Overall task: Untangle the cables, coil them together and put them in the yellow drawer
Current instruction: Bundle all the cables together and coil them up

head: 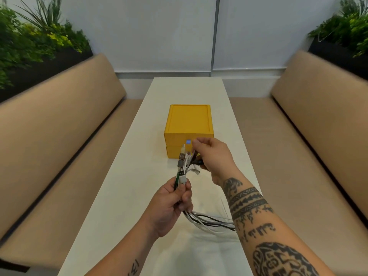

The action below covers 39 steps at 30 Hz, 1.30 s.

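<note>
Head view: left grip (169,206) clasps cables (209,221); right grip (213,156) pinches same cables just above.

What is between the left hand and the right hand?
Head view: the cable ends reach from the left hand up to the right hand.
</note>
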### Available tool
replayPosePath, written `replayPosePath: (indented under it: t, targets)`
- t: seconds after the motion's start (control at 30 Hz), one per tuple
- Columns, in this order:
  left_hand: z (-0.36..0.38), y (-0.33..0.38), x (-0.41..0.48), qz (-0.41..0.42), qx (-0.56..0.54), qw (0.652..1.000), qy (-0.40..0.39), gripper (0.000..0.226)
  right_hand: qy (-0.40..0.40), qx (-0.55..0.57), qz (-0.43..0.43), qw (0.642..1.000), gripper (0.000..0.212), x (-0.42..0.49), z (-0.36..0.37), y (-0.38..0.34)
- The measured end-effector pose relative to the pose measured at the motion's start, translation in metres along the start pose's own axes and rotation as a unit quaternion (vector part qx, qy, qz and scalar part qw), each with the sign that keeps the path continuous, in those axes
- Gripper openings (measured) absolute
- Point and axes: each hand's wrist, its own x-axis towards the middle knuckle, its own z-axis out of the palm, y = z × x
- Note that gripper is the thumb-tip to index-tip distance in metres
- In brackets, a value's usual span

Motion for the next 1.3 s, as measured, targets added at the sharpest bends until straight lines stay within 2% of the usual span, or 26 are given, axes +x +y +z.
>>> replayPosePath:
  t: [0.07, 0.2, 0.27, 0.47, 0.57, 0.63, 0.77, 1.13, 1.23, 1.3]
  targets:
    - [0.002, 0.0, -0.001, -0.005, -0.007, 1.0, -0.009, 0.016, -0.001, 0.019, -0.056, 0.998, 0.018, -0.002, -0.003, 0.001]
    - [0.004, 0.001, -0.001, -0.015, -0.02, 1.0, -0.018, 0.016, 0.05, -0.034, -0.184, 0.981, 0.018, -0.008, -0.008, 0.001]
    - [0.004, 0.0, -0.001, -0.02, -0.017, 1.0, -0.018, 0.017, 0.043, -0.047, -0.212, 0.975, 0.016, -0.012, -0.012, -0.002]
    - [0.009, -0.003, -0.002, -0.031, -0.011, 0.999, -0.025, 0.02, -0.078, -0.144, -0.179, 0.97, 0.014, -0.019, -0.02, -0.007]
    - [0.012, -0.002, -0.001, -0.028, -0.011, 0.999, -0.029, 0.02, -0.12, -0.132, -0.161, 0.971, 0.005, -0.024, -0.019, -0.003]
    - [0.012, -0.001, -0.001, -0.023, -0.01, 0.999, -0.029, 0.023, -0.134, -0.12, -0.166, 0.97, 0.007, -0.025, -0.021, 0.0]
    - [0.009, -0.001, -0.002, -0.02, -0.009, 0.999, -0.025, 0.022, -0.157, -0.172, -0.182, 0.955, 0.012, -0.027, -0.025, 0.004]
    - [0.005, -0.004, -0.002, -0.026, -0.022, 0.999, -0.025, 0.016, -0.242, -0.117, -0.124, 0.955, 0.014, -0.032, -0.04, 0.004]
    - [0.004, -0.005, -0.002, -0.026, -0.017, 0.999, -0.033, 0.013, -0.271, -0.148, -0.125, 0.943, 0.014, -0.03, -0.043, 0.003]
    - [0.004, -0.005, -0.002, -0.034, -0.043, 0.998, -0.038, 0.016, -0.241, -0.126, -0.139, 0.952, 0.016, -0.027, -0.045, 0.003]
